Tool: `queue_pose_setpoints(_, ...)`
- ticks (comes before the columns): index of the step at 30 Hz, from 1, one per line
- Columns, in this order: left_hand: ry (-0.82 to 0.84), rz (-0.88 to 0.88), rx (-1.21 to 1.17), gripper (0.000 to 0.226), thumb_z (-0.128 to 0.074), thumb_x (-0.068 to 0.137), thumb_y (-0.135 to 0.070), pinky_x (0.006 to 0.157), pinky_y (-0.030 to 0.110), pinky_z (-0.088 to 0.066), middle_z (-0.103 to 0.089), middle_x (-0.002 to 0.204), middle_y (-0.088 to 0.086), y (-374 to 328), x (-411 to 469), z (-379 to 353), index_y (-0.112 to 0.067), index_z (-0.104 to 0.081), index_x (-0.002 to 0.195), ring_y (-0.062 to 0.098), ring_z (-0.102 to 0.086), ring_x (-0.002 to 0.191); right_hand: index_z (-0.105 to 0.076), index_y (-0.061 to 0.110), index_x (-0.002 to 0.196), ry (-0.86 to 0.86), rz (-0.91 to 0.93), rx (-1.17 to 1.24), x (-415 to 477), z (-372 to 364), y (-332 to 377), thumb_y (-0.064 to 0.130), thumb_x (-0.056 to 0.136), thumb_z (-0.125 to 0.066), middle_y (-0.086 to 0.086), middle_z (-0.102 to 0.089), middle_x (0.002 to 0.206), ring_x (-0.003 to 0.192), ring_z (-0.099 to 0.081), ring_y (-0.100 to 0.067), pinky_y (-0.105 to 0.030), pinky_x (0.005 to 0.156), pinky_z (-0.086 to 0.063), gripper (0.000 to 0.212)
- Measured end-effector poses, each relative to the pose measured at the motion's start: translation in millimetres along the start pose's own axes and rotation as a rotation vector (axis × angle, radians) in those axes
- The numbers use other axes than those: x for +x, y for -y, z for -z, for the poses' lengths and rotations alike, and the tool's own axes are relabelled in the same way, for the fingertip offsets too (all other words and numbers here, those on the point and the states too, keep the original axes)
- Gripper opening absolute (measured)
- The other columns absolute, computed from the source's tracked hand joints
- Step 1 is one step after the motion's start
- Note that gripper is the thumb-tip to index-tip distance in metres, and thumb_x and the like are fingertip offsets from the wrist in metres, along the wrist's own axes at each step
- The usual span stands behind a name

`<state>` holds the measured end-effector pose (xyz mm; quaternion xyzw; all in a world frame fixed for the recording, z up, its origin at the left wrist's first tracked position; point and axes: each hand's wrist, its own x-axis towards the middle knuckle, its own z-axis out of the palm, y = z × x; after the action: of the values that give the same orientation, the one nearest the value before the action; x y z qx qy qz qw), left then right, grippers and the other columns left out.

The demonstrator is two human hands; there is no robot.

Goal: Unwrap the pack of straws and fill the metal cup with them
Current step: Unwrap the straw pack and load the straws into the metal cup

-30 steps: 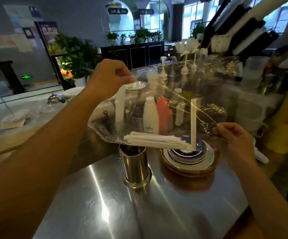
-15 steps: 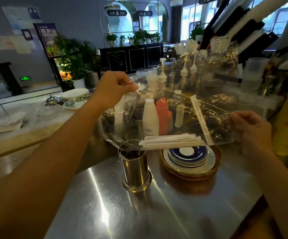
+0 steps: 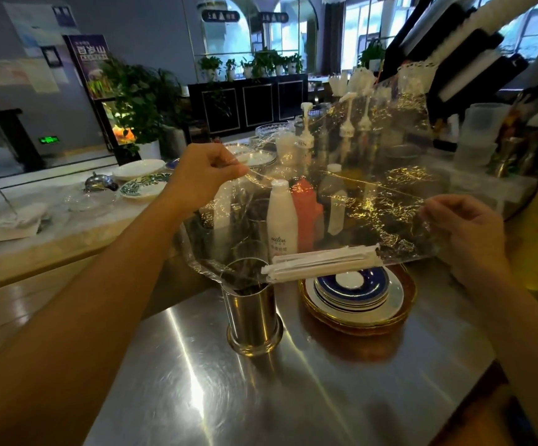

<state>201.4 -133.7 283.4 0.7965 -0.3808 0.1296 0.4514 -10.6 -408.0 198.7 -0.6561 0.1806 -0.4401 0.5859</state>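
left hand [image 3: 208, 170]: raised, fingers curled, thumb and fingertips pinching the upper-left edge of the clear plastic wrapper [image 3: 341, 188].
right hand [image 3: 467, 235]: lower and to the right, fingers curled, pinching the wrapper's right edge.
clear plastic wrapper: stretched between both hands as a crinkled sheet, sagging into a trough below the left hand.
straws [image 3: 321, 262]: white paper-wrapped bundle lying nearly level in the wrapper's bottom fold, between the hands, just left of the right hand, below the left. Left ends stick out above the cup mouth.
metal cup [image 3: 252, 313]: upright on the steel counter [image 3: 261, 397], below and right of the left hand, left of the right hand. Inside looks dark; can't tell if any straws are in it.
contact: wrapper's low edge hangs over the cup rim; can't tell if it touches.
stack of plates [image 3: 358, 294]: blue-and-white plates on a gold-rimmed one, just right of the cup, under the straws' right end, below-left of the right hand.
white bottle [image 3: 282, 220]: behind the wrapper, between the hands, red bottle [image 3: 306, 214] just beside it.
pump bottles [image 3: 346, 130]: further back, seen through the sheet.
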Motion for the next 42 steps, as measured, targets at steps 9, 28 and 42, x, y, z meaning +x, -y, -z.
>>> queue_pose_setpoints(9,-0.028,0.017,-0.038,0.013,-0.071,0.078,-0.020,0.068,0.025,-0.050,-0.064,0.072,-0.003,10.7,-0.2,4.7,-0.027,-0.062,0.070,0.013,-0.062,0.070,-0.066,0.034,0.071,0.025,-0.005,0.007,10.4,-11.3,15.2,0.018,0.082,-0.062,0.009,-0.069,0.072,0.074,-0.061,-0.012,-0.028,0.065,-0.049,0.020)
queue_pose_setpoints(28,-0.130,0.222,-0.241,0.009,-0.062,0.084,-0.013,0.054,0.005,-0.046,-0.063,0.072,0.001,65.5,-49.7,30.2,-0.009,-0.062,0.076,-0.004,-0.062,0.058,-0.063,0.027,0.085,0.173,0.145,-0.027,25.6,-79.8,52.5,0.022,0.082,-0.062,0.004,-0.065,0.088,0.085,-0.063,-0.011,-0.035,0.083,-0.053,0.006)
queue_pose_setpoints(42,-0.201,0.331,-0.327,0.021,-0.063,0.084,-0.014,0.060,0.026,-0.050,-0.062,0.061,-0.003,83.2,-65.9,27.6,-0.019,-0.058,0.065,0.013,-0.061,0.060,-0.061,0.029,0.097,0.322,-0.157,0.152,-12.8,-77.5,-27.8,0.039,0.069,-0.066,0.004,-0.070,0.095,0.086,-0.068,-0.014,-0.027,0.067,-0.053,0.030)
